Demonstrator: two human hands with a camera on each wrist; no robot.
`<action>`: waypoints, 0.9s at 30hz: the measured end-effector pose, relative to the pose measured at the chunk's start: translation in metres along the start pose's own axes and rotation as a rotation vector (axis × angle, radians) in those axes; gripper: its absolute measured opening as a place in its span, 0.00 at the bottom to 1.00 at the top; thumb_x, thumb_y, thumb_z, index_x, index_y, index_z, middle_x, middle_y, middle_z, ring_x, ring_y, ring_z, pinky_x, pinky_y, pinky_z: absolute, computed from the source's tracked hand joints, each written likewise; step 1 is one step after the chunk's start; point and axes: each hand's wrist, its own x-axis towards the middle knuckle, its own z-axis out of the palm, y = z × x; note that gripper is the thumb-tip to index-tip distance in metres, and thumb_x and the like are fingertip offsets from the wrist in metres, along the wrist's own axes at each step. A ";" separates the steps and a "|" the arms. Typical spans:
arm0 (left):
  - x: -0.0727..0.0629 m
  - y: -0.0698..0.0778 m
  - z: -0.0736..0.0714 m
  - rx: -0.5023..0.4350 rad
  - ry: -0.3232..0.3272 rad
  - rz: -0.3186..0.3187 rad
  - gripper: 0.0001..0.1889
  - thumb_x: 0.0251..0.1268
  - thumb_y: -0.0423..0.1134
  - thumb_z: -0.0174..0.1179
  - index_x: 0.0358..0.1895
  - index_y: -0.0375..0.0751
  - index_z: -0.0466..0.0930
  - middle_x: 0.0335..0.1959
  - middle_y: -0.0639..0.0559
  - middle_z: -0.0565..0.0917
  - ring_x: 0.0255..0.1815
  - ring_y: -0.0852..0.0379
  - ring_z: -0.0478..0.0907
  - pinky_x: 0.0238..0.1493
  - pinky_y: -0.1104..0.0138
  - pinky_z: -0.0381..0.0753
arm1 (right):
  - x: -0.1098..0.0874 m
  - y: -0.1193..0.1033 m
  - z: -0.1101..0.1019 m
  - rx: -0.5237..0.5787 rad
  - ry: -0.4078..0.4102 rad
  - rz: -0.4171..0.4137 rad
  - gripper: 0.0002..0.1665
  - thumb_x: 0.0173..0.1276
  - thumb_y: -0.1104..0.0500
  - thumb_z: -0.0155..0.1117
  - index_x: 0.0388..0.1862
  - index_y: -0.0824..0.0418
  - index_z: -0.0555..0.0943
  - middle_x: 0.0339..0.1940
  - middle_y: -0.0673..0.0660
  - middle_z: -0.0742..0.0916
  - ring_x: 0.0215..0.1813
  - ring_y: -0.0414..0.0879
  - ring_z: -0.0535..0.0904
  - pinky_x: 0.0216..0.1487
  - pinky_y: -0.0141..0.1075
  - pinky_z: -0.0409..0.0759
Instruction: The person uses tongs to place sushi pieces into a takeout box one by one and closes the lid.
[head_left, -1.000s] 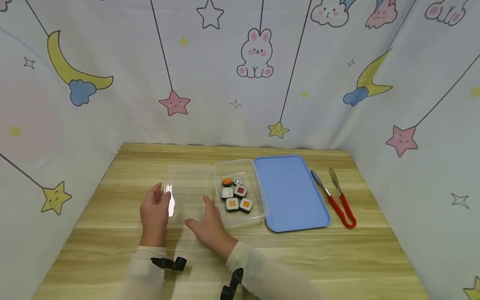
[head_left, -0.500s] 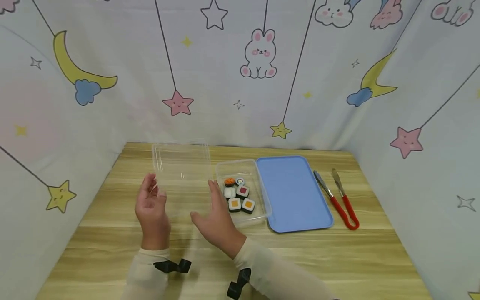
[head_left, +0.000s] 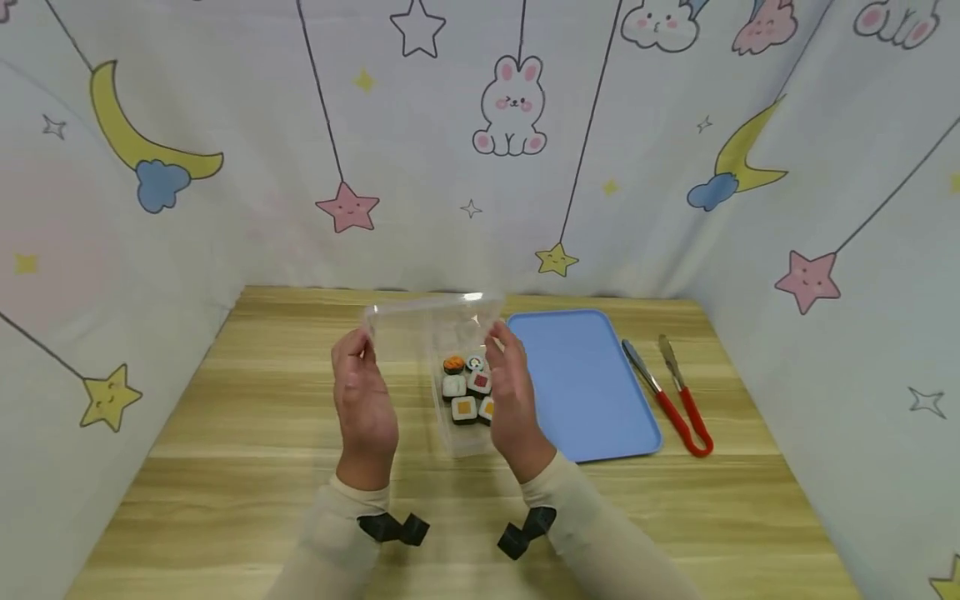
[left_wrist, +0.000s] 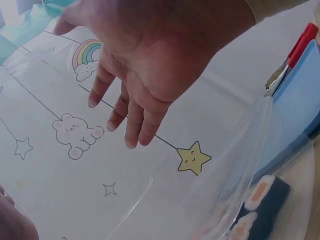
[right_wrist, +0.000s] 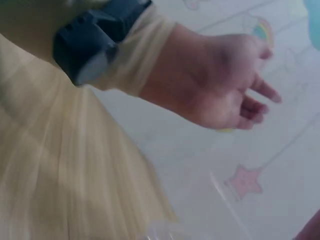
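Observation:
A clear plastic lid (head_left: 431, 321) is tilted up above a clear food container (head_left: 467, 448). At the lid's left corner, the bent fingers of my left hand (head_left: 363, 408) grip its edge. My right hand (head_left: 513, 396) holds the opposite side, fingers reaching along that edge. Several toy sushi pieces (head_left: 464, 409) lie inside the container, some partly covered by my right hand. Through the clear plastic, the left wrist view shows an orange-centred sushi roll (left_wrist: 262, 192) close by. The right wrist view catches my left hand from the side, fingers bent.
Right of the container lies a blue tray (head_left: 588, 387). Beyond it, red-handled metal tongs (head_left: 686, 412) rest on the wooden table (head_left: 247, 433). A patterned cloth curtain (head_left: 420, 242) encloses the table's back and sides.
The lid has risen off the table's left side and swung right, now over the container. Both hands moved right with it, and the right hand has taken hold of its right side.

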 end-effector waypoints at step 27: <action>-0.053 -0.072 -0.020 0.752 -0.500 -0.419 0.41 0.63 0.31 0.59 0.80 0.35 0.53 0.86 0.37 0.39 0.85 0.38 0.25 0.77 0.30 0.39 | 0.018 0.067 -0.082 -0.222 -0.177 0.299 0.34 0.75 0.65 0.65 0.77 0.57 0.70 0.86 0.49 0.57 0.86 0.47 0.45 0.82 0.56 0.53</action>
